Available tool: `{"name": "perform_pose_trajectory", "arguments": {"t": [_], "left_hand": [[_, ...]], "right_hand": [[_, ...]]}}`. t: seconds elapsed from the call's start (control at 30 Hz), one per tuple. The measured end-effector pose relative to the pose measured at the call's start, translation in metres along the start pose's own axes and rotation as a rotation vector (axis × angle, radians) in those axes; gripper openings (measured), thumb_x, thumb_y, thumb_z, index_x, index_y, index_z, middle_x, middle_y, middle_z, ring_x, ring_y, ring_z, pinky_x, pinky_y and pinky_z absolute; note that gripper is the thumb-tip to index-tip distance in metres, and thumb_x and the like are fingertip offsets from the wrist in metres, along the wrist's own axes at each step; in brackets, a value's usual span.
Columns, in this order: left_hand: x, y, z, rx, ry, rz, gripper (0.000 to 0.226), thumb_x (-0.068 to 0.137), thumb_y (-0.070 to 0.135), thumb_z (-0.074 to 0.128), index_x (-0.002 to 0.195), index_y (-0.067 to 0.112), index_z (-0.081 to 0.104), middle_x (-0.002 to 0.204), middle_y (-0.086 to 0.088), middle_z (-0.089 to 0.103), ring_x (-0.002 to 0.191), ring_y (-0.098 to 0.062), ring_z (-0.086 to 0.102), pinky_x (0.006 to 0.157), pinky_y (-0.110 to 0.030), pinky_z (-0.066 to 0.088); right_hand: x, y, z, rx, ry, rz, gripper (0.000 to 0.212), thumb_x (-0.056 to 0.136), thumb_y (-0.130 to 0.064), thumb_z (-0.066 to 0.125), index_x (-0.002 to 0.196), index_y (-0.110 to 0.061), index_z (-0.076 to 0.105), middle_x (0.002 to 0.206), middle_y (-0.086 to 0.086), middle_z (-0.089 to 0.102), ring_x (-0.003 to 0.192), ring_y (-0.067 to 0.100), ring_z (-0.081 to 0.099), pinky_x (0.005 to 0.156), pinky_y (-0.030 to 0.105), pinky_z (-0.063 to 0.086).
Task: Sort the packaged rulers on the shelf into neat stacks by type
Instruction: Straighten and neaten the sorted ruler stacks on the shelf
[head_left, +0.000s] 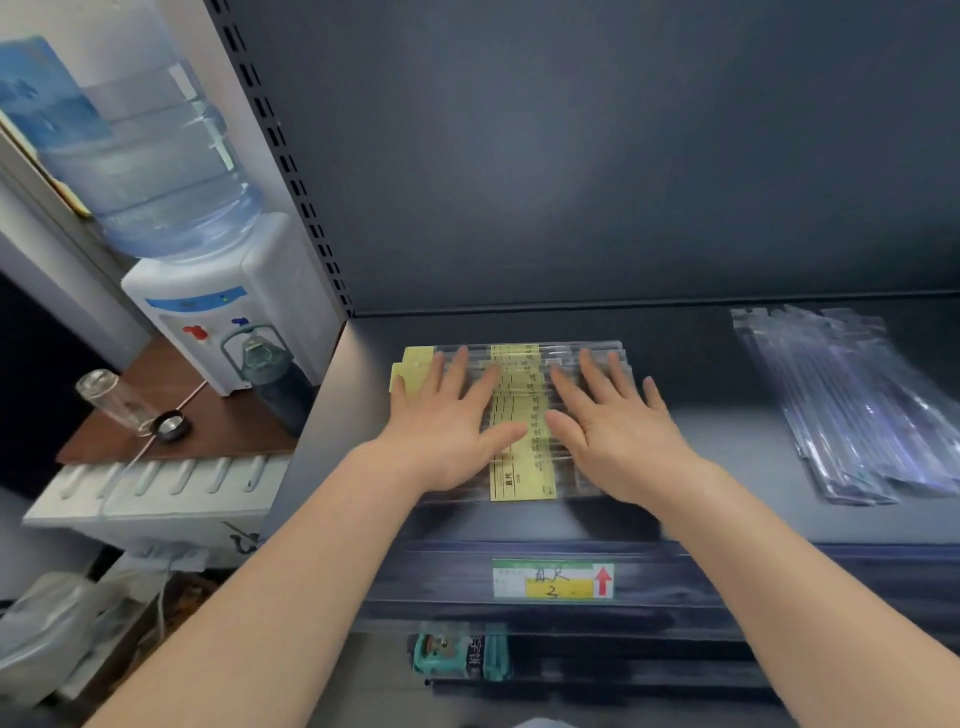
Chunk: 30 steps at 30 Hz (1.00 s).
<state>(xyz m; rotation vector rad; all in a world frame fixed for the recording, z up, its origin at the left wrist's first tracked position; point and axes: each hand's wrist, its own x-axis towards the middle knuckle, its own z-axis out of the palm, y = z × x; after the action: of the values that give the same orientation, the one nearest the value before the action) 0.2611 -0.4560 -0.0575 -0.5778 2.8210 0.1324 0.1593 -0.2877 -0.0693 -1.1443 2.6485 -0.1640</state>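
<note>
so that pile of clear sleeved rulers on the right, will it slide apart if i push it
Probably: the clear-sleeved pile is glossy and fanned askew, so a push would likely spread it. The thin sleeves may flex at their ends when lifted.

Your left hand (447, 421) and right hand (613, 431) lie side by side, palms down, fingers straight and slightly spread. Both bare forearms reach forward from the lower corners, wrists straight.
</note>
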Motion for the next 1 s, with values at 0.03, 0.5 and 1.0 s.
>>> {"name": "perform_pose_trajectory", "arguments": {"t": [0.03,0.5,1.0], "left_hand": [[0.004,0.002,0.001,-0.004,-0.027,0.007,0.082,0.088,0.078,0.021,0.154,0.038,-0.007,0.163,0.000,-0.020,0.149,-0.023,-0.021,0.117,-0.060,-0.007],[0.016,-0.030,0.005,-0.411,0.072,-0.258,0.095,0.093,0.067,0.034,0.156,0.007,-0.007,0.165,-0.008,-0.005,0.151,-0.023,-0.005,0.122,-0.049,0.000],[0.026,-0.017,-0.006,-0.229,0.034,-0.076,0.085,0.094,0.068,0.030,0.157,0.022,-0.005,0.164,-0.001,-0.012,0.150,-0.019,-0.014,0.122,-0.048,-0.003]], "right_hand": [[0.005,-0.001,0.001,0.006,-0.004,0.006,0.060,0.098,-0.058,0.008,0.152,-0.039,-0.007,0.160,-0.003,-0.018,0.146,0.024,-0.022,0.119,0.052,-0.006],[0.017,0.002,0.004,0.068,0.115,0.182,0.066,0.098,-0.057,0.019,0.153,-0.022,0.014,0.161,0.012,0.006,0.145,0.038,0.013,0.115,0.049,0.020],[0.021,-0.001,0.003,0.024,0.130,0.111,0.066,0.098,-0.057,0.017,0.155,-0.023,0.011,0.163,0.006,-0.004,0.148,0.032,-0.008,0.119,0.050,0.003]]}}
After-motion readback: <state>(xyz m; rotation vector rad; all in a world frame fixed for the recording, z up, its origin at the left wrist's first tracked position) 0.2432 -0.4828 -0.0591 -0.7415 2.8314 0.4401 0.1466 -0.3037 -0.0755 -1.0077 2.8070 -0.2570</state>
